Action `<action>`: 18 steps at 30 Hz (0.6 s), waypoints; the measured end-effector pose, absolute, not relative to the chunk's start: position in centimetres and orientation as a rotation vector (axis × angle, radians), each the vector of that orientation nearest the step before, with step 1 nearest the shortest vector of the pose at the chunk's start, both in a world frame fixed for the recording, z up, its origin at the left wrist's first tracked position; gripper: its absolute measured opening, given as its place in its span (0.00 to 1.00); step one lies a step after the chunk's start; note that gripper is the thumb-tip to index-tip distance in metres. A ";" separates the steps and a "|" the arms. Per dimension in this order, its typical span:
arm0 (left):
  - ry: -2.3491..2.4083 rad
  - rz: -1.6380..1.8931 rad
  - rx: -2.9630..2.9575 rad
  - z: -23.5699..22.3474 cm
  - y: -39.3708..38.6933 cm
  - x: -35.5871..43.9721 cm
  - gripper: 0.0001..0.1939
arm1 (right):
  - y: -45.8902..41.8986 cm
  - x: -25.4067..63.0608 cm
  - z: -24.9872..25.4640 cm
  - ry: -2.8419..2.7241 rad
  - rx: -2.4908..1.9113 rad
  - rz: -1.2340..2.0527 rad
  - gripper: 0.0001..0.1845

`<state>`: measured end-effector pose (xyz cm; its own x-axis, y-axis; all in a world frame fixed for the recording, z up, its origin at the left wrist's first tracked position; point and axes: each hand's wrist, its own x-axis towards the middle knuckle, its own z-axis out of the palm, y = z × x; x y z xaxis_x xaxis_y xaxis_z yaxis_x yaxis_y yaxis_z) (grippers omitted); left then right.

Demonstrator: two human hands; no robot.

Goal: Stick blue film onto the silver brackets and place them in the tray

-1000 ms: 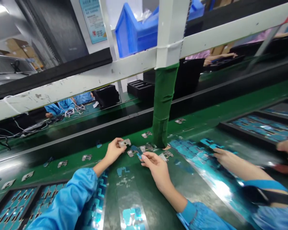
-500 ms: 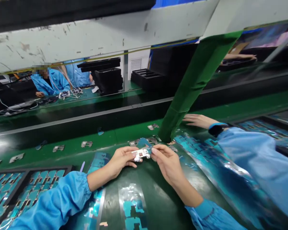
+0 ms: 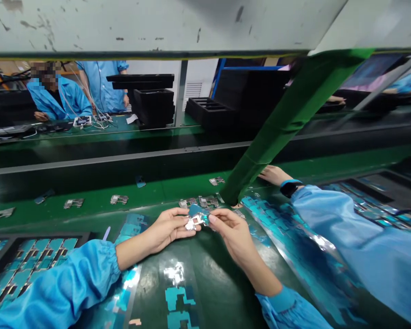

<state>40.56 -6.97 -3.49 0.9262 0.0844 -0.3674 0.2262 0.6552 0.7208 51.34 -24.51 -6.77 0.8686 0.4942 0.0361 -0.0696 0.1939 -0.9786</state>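
Note:
Held over the green work surface is a small silvery metal bracket (image 3: 192, 224) with cut-outs. My left hand (image 3: 167, 230) is closed on its left end, thumb on top and fingers beneath. Thumb and fingertips of my right hand (image 3: 232, 235) pinch a piece of blue film (image 3: 196, 210) at the bracket's right end. The film sticks up along the bracket's far edge; how much of it touches the metal I cannot tell. Just beyond my hands lie more metal brackets (image 3: 208, 201). Below them is a clear sheet with blue film cut-outs (image 3: 178, 298).
A green-wrapped post (image 3: 260, 155) slants up from the table ahead. On the right, a co-worker's arm (image 3: 332, 214) reaches past film sheets (image 3: 270, 214). A black tray (image 3: 85, 238) of blue-covered parts stands left. Several brackets (image 3: 119, 199) line the green strip (image 3: 171, 185). People sit and stand beyond.
The view has tilted down and shifted slightly. My hands keep hold of the bracket and film, and the bracket has turned a little. The co-worker's hand has moved partly behind the post.

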 end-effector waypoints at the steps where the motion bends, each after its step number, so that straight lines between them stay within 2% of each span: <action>1: 0.383 -0.092 0.862 -3.3 -7.0 40.5 0.17 | -24.5 51.3 -6.7 -0.399 -1.341 0.421 0.19; 5: 0.323 -0.121 0.864 -2.9 -6.6 40.4 0.16 | -25.0 51.5 -6.1 -0.448 -1.407 0.455 0.19; 10: 0.239 -0.175 0.872 -3.1 -5.7 40.6 0.20 | -25.7 52.1 -5.7 -0.491 -1.466 0.509 0.20; 18: 0.220 -0.263 0.788 -3.5 -5.9 40.6 0.19 | -25.5 52.0 -5.5 -0.456 -1.458 0.491 0.20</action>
